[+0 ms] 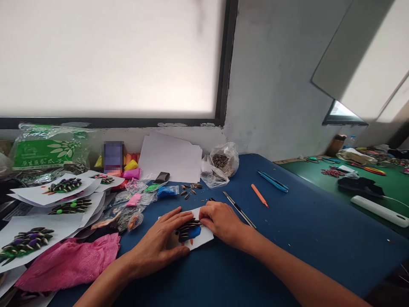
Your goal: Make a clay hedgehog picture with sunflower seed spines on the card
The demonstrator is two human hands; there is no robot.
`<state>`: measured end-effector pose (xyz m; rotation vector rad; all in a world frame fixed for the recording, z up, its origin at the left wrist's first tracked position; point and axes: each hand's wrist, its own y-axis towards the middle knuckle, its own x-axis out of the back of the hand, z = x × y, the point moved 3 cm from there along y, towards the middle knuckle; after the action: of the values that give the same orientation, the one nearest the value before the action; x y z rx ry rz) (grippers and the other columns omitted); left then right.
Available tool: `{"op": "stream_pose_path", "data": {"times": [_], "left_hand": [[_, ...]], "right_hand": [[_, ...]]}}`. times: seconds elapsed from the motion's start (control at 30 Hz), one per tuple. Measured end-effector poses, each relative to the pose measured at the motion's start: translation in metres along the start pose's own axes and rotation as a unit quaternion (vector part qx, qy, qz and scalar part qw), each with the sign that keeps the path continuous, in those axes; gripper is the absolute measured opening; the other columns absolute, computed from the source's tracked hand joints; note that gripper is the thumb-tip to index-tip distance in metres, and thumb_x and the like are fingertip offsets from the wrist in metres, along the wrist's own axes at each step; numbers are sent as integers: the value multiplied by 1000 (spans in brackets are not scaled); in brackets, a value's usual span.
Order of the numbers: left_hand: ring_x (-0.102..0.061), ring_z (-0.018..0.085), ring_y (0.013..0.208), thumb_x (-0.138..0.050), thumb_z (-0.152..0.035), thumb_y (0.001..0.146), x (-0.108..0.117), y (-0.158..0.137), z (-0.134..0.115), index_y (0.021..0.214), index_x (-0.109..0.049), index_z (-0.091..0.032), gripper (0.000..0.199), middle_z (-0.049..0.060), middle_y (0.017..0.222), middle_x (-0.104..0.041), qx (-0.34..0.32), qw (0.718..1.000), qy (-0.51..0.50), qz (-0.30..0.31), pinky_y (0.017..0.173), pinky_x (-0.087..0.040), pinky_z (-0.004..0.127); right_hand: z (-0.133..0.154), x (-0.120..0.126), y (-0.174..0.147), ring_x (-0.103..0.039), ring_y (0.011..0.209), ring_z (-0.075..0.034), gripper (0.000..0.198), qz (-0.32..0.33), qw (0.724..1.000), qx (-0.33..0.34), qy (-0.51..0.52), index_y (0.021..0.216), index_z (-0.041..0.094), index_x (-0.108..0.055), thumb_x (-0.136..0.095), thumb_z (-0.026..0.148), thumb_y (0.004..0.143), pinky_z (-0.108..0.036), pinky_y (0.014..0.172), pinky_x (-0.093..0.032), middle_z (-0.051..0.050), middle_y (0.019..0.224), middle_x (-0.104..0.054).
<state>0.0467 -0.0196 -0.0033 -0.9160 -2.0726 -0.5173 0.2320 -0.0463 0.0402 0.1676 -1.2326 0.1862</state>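
Observation:
A small white card (204, 239) lies on the blue table in front of me. On it is a patch of blue clay (193, 232) with striped sunflower seeds (184, 233) stuck in rows, and small orange bits below. My left hand (161, 238) rests on the card's left side, fingers stretched out over its upper edge and thumb along the bottom. At the upper right of the clay, my right hand (220, 221) is closed in a pinch on a sunflower seed, whose far end is hidden by the fingers.
Tweezers (244, 212), an orange pen (260, 196) and blue tweezers (272, 181) lie to the right. Loose seeds (191, 188) and a bag of seeds (220, 161) are behind. Finished seed pictures (64, 187), a pink cloth (72, 264) and clay packets (168, 191) sit left.

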Motion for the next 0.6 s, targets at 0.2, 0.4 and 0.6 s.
{"op": "stream_pose_path", "data": {"times": [0.2, 0.4, 0.6], "left_hand": [[-18, 35, 146, -63, -45, 84, 2, 1, -3, 145, -40, -31, 67, 3, 152, -40, 1, 1000, -2, 8, 117, -21, 56], [-18, 34, 146, -64, -45, 83, 1, 1, -1, 144, -41, -31, 67, 3, 152, -41, -3, 1000, 1, 5, 117, -22, 56], [-15, 33, 147, -62, -44, 84, 0, 1, -1, 145, -40, -29, 67, 3, 153, -39, 6, 1000, 9, 17, 118, -20, 54]], "right_hand": [[0, -2, 1, -62, 82, -14, 16, -20, 999, 26, 21, 93, 21, -72, -59, 13, 89, -22, 70, -39, -3, 90, -69], [-2, -6, 2, -63, 80, -14, 16, -34, 998, 44, 26, 92, 21, -73, -59, 13, 90, -23, 72, -40, -2, 88, -70], [-4, -10, 4, -63, 79, -14, 16, -38, 997, 59, 25, 92, 20, -73, -58, 13, 90, -22, 71, -40, -3, 87, -70]]}}
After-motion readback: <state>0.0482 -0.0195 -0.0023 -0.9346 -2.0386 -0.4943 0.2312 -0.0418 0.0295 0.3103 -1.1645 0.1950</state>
